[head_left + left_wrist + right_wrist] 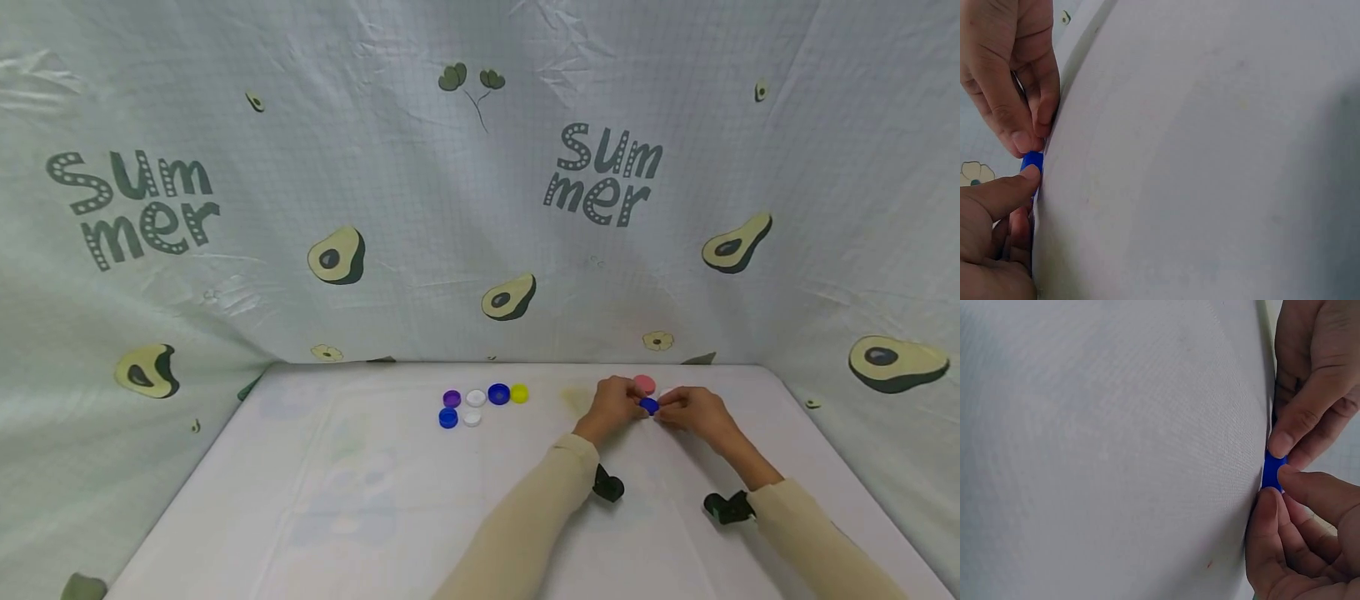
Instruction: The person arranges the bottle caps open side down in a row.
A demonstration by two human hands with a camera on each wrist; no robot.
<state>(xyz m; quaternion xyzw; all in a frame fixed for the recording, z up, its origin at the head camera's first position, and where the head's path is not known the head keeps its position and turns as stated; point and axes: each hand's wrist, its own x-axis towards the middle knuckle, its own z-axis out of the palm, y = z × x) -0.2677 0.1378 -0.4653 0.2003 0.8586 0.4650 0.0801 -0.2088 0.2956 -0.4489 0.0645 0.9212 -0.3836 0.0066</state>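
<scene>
Both hands meet at a small blue bottle cap (649, 406) near the far right of the table. My left hand (615, 407) holds the cap from its left side, and its thumb lies on the blue side in the left wrist view. From the other side my right hand (699, 412) pinches it between thumb and finger, seen low in the right wrist view beside the blue cap (1272, 472). A pink cap (643, 384) lies just behind the hands. Something white (667, 391) shows partly behind the right hand.
Left of the hands, a group of caps lies on the white table (360, 508): purple (452, 399), white (476, 398), larger blue (498, 394), yellow (520, 393), another blue (447, 417) and another white (472, 417). A printed curtain (420, 208) rises behind the table's far edge.
</scene>
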